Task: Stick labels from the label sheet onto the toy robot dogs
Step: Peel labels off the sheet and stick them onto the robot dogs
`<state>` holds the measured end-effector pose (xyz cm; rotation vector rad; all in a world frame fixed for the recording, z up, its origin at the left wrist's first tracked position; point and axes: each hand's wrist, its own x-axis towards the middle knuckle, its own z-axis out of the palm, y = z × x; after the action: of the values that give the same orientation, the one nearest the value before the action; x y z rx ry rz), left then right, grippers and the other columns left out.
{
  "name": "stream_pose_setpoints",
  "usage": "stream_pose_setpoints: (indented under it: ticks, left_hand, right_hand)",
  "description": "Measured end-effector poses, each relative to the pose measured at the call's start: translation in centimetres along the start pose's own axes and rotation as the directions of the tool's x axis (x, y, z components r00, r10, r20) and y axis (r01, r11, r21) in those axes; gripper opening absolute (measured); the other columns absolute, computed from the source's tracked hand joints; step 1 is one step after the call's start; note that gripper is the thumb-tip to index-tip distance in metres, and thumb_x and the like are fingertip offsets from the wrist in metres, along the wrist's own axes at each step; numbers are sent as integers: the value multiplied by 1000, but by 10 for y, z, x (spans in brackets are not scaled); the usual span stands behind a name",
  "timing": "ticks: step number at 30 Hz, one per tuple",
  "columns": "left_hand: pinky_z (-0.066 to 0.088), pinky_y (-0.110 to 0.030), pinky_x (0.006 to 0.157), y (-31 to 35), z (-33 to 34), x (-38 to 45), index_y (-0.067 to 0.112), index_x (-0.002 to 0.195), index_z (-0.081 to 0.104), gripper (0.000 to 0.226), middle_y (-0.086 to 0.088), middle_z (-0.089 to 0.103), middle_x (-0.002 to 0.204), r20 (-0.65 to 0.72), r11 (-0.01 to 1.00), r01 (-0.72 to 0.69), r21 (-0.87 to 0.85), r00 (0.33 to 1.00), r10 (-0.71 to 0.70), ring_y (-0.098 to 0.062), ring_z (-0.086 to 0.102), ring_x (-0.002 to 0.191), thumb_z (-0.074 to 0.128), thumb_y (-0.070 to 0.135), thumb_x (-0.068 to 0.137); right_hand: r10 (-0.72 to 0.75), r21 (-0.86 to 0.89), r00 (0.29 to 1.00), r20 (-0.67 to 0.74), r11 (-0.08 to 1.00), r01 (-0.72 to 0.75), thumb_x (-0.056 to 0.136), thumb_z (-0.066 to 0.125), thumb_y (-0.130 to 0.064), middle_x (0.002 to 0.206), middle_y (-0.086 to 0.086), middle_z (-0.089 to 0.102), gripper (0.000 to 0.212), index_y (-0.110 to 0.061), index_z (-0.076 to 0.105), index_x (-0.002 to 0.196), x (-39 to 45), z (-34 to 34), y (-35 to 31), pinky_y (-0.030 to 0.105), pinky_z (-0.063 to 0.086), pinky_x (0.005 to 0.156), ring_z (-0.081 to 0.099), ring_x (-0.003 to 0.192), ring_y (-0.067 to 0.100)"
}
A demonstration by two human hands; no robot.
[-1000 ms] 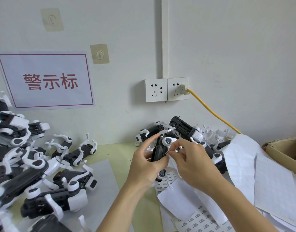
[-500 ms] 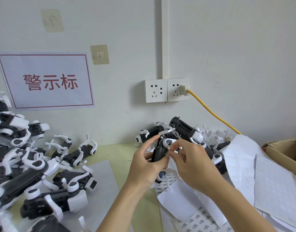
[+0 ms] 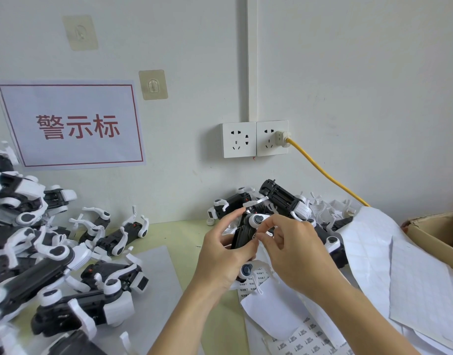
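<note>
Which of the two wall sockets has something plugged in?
The right-hand socket, nearer the cardboard box: a white plug with a yellow cable sits in it. The left socket beside it has nothing plugged in.

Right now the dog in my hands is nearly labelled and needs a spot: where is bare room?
The green tabletop between the left pile of toy robot dogs and your left hand is bare, as is the grey sheet below it. Crowded: the dogs by the wall and the label sheets on the right.

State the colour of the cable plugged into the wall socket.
Yellow cable, clearest in the head view.
</note>
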<state>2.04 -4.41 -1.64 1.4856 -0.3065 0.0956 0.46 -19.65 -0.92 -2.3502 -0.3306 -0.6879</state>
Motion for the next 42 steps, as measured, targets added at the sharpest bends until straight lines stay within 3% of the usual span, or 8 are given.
stream_pose_setpoints:
  ticks: [9,15,17,21,28,36,42]
  left_hand:
    - [55,-24,61,1,0,0,41,120,65,49,-19,73,90,4,1000,4,-8,1000,-4,-22,64,61,74,5,88]
    - [53,-25,58,2,0,-1,40,116,66,46,-24,71,89,-9,1000,2,6,1000,-2,-22,64,59,69,2,90]
    - [53,-24,57,3,0,-1,42,113,67,46,-22,71,86,-17,1000,2,6,1000,-2,-22,64,59,69,2,89]
    - [54,-27,59,3,-1,-1,47,106,68,50,-14,71,78,-23,1000,2,23,1000,-2,-22,64,59,69,1,88]
    - [55,-27,58,4,2,-2,51,103,69,51,-20,73,87,-32,1000,11,24,999,-10,-22,66,61,70,2,87]
    - [52,-18,58,2,-3,0,47,119,62,54,-10,76,80,-69,998,37,43,997,-34,-17,69,69,66,4,88]
    - [53,-20,61,1,-4,1,46,121,63,57,-12,75,80,-54,999,38,29,998,-36,-17,69,68,61,0,88]
  right_hand:
    - [-5,-54,999,-40,999,3,95,64,-30,53,-31,51,7,-30,67,89,-2,-1,-3,23,33,51,49,54,8]
    - [-27,-83,995,-94,996,19,92,68,-30,56,-38,49,5,-31,69,87,-2,2,-7,23,33,51,44,47,8]
    - [-42,-85,992,-117,996,32,91,69,-30,55,-36,50,5,-30,70,87,-3,2,-8,24,33,51,41,44,7]
    - [-60,-89,987,-147,995,48,89,72,-29,39,-11,38,3,-30,73,87,-3,2,-9,22,31,50,38,43,6]
    - [-81,-115,989,-120,991,67,90,68,-27,40,-8,34,6,-30,69,84,-4,0,-10,22,32,49,42,46,12]
    - [-105,-91,991,-84,991,98,93,63,-26,44,-5,37,11,-31,60,83,-5,-2,-11,26,33,48,44,52,16]
    - [-96,-58,993,-66,994,92,94,63,-24,55,-21,51,11,-30,61,84,-5,-4,-9,27,34,49,44,53,15]
